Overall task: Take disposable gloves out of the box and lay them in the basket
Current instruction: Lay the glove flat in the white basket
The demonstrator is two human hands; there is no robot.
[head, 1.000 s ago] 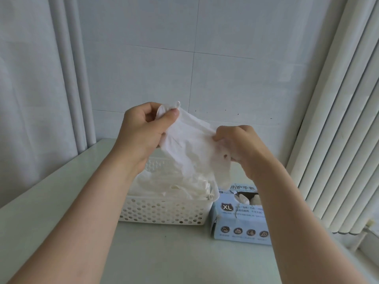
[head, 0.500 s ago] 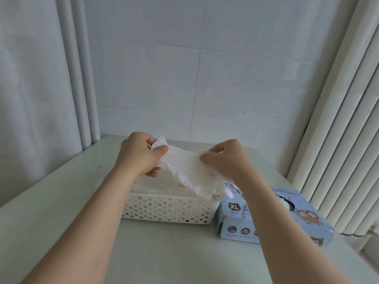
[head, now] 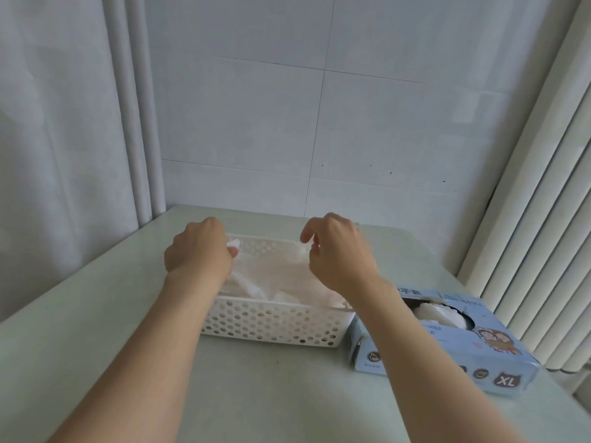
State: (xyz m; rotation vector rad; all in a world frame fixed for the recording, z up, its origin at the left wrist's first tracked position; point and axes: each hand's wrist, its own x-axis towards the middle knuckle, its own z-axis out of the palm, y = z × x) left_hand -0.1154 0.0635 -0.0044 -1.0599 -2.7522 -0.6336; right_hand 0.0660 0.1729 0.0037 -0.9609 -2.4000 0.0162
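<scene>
A white perforated basket (head: 271, 326) stands on the pale green table and holds a heap of thin white gloves. The top glove (head: 281, 279) lies spread flat across the heap between my hands. My left hand (head: 198, 251) is over the basket's left end and pinches a corner of that glove. My right hand (head: 340, 254) hovers over the right end, thumb and forefinger apart, with nothing held. The light blue glove box (head: 447, 356) lies right of the basket, and white gloves (head: 439, 314) show in its oval opening.
The table (head: 96, 330) meets a tiled wall at the back. A grey curtain (head: 64, 123) hangs at the left and vertical blinds (head: 543, 187) at the right, close behind the box. The table's right edge runs just past the box.
Both hands have come down from chest height with the stretched glove and laid it on the heap in the basket. The right hand's fingers have let go of it.
</scene>
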